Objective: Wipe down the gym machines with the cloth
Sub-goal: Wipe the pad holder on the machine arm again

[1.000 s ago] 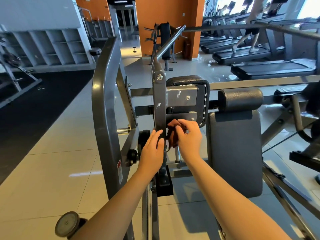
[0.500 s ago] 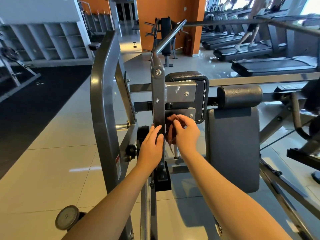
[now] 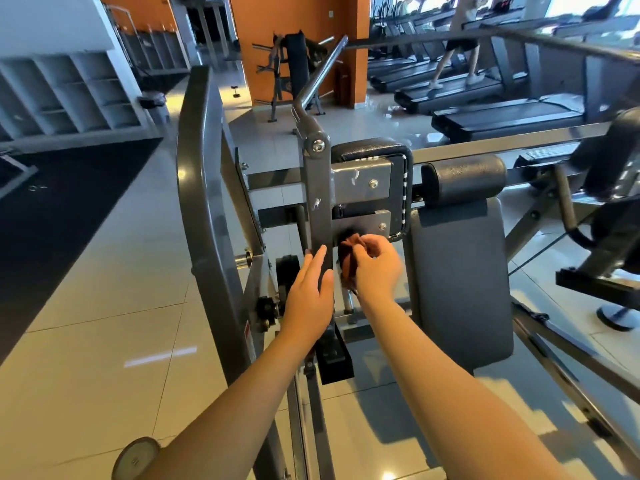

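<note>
Count: two hands, one cloth, one machine (image 3: 273, 180) under work.

Cloth (image 3: 347, 255): rust-brown and bunched. It sits where the grey upright post (image 3: 319, 206) meets the lower plate (image 3: 369, 225) and touches the post's right edge. The upper plate (image 3: 362, 181) is just above. That makes two bolted metal plates.

Right hand (image 3: 376, 268): fingers curled round the cloth, gripping it in a wad. Most of the fabric shows left of the fingers, and a tail hangs below the palm.

Left hand (image 3: 307, 294): fingers straight and together, laid flat on the front of the post, holding nothing.

The cloth lies between the two hands, just beside the left fingertips.

Pads on the machine, three:
- a small black pad (image 3: 370, 147) behind the plates
- a roll pad (image 3: 464, 178) to the right
- a large flat back pad (image 3: 457, 278) under the roll

One curved grey frame bar (image 3: 195, 202) stands at left. One angled chrome handle (image 3: 320, 76) rises off the post top.

Background:
- a row of treadmills (image 3: 502, 116) at upper right, at least three decks distinct, with one person (image 3: 460, 43) walking on one
- one orange pillar (image 3: 249, 46)
- white cubby shelving (image 3: 69, 91) at left, with a black floor mat (image 3: 69, 209) before it
- one round disc (image 3: 135, 459) at bottom left, beside the left forearm
</note>
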Motion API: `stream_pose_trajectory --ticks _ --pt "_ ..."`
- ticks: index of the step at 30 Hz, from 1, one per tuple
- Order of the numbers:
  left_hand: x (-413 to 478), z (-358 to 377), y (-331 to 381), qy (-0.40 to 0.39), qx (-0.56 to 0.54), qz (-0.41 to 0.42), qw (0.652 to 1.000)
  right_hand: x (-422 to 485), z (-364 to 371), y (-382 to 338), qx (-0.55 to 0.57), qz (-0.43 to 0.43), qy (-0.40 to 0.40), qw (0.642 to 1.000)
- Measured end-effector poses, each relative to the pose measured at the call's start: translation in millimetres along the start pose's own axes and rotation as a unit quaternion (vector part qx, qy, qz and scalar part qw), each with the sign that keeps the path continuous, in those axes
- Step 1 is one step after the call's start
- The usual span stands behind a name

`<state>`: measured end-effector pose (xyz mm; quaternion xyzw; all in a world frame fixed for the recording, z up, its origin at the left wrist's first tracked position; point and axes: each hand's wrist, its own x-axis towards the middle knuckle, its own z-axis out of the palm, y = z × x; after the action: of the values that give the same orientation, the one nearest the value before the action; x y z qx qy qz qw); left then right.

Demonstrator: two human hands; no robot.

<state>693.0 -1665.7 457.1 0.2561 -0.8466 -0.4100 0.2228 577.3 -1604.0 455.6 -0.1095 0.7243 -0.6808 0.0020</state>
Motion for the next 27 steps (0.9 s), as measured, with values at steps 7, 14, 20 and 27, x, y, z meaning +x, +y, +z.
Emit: stream_pose_trajectory --ticks 7,14,20,27 --pt "2 -7 -6 -0.031 -0.006 0.010 0.999 4 0 0 -0.009 -0.002 0.000 1.000" --pt "4 -6 -13 -0.042 0.003 0.018 0.999 -5 13 5 -0.019 0.020 -0.028 0.999" --pt "-5 -11 -15 -0.079 -0.001 0.039 0.996 -38 -4 13 0.033 0.062 -0.049 0.996" --pt "-24 4 -19 -0.091 -0.092 0.051 0.990 -52 -37 3 0.055 0.059 -0.070 0.994"
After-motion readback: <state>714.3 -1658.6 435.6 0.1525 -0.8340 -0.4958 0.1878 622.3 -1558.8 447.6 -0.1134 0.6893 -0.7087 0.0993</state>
